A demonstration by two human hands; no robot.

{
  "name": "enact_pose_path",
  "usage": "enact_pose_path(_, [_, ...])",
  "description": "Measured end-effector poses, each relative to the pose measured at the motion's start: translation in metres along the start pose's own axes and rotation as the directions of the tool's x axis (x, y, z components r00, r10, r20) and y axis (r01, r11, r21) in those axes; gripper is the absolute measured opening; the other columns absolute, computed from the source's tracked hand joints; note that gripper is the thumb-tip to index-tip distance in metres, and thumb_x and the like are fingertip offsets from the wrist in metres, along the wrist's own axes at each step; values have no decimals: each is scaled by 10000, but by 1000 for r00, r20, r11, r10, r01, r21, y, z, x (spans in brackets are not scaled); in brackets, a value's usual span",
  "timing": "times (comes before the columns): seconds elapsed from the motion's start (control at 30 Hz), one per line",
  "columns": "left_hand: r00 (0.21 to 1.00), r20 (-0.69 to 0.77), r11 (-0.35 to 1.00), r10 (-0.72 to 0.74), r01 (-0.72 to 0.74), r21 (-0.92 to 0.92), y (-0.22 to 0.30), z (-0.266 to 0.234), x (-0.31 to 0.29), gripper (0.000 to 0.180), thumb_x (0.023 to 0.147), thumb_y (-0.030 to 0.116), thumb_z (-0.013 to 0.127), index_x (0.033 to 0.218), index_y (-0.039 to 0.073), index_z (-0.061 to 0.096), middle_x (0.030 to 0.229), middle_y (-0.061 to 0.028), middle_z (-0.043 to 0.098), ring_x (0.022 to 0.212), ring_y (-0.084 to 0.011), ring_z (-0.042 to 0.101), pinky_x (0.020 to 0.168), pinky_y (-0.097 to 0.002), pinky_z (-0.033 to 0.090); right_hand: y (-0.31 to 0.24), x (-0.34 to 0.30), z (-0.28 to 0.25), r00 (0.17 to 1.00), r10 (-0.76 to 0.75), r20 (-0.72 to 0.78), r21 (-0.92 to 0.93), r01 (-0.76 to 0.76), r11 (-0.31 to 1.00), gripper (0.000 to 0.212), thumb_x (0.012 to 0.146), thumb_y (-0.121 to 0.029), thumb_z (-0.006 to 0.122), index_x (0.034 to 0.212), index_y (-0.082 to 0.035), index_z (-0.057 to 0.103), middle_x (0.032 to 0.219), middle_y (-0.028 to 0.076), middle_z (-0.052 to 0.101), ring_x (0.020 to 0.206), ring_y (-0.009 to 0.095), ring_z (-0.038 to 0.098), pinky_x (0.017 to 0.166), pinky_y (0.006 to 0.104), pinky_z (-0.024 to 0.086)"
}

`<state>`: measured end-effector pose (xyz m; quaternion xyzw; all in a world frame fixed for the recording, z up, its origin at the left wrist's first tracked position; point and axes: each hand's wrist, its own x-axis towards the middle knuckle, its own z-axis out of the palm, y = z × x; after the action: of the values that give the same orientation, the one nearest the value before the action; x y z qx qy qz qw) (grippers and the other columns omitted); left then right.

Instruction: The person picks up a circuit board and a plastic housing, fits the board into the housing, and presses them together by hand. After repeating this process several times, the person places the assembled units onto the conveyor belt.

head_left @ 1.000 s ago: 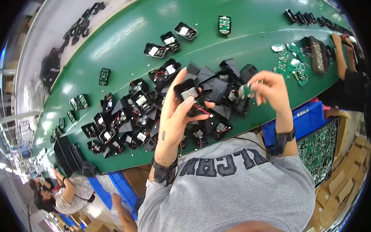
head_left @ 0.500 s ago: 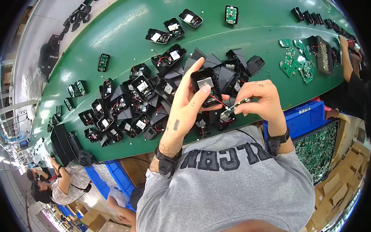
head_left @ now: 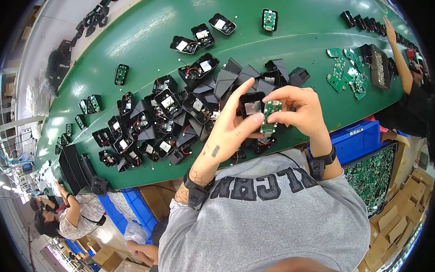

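My left hand (head_left: 231,128) is closed round a black plastic housing (head_left: 252,98), its thumb across the open side. A pale square part shows inside that housing. In my right hand (head_left: 303,109) a small green circuit board (head_left: 271,118) is pinched between thumb and fingers. The board stands tilted at the housing's right edge, close to my left thumb. Whether a wire still links the two is hidden by my fingers. Under and beyond my hands lies a heap of black housings (head_left: 168,103), several with white parts and red wires in them.
On the green table (head_left: 142,38) stand a housing with a board (head_left: 270,20) at the back and bare circuit boards (head_left: 337,76) at right, beside a parts box (head_left: 380,68). Blue bins (head_left: 356,140) flank me. A co-worker's arm (head_left: 400,57) reaches in at far right.
My right hand has moved up and left, bringing the circuit board from below to the housing's edge and turning its green face into view. The housing has shifted slightly right. The co-worker's arm reaches farther.
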<state>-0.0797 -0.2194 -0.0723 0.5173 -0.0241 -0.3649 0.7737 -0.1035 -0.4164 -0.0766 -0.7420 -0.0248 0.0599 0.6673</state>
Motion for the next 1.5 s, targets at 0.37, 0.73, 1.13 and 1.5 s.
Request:
enact_pose_path(0.37, [993,117,981,1,22,-194,0,1,1,916,773,-62,668,1490,113,126,1280,-123,439,1110,-214,523,837,-393,558,14,1,14,960,-235,-153,66,247,967,188,743,95,704,891,26,612,804,65,625,669,88,581,571,198,451])
enact_pose_path(0.73, [993,2,978,119,-117,-171,-5,8,2,895,786,-54,643,1474,154,110,1254,-128,453,1079,-237,552,814,-402,574,15,5,24,838,-469,-280,-256,406,877,207,717,58,718,907,11,648,834,100,651,720,176,594,629,269,463])
enact_pose_path(1.13, [929,-77,930,361,-352,110,-16,7,8,792,762,-83,616,1434,47,218,1275,-96,396,1154,-175,486,960,-309,450,9,6,23,776,-622,-103,-523,490,697,209,638,-43,760,827,-71,675,855,39,611,828,218,565,723,326,451])
enact_pose_path(1.5, [918,-76,910,389,-370,186,-14,7,7,774,768,-97,618,1428,48,240,1292,-86,376,1116,-168,512,941,-302,466,14,1,19,852,-488,-190,-300,423,855,120,751,-21,708,842,-14,630,883,65,622,823,202,582,744,305,459])
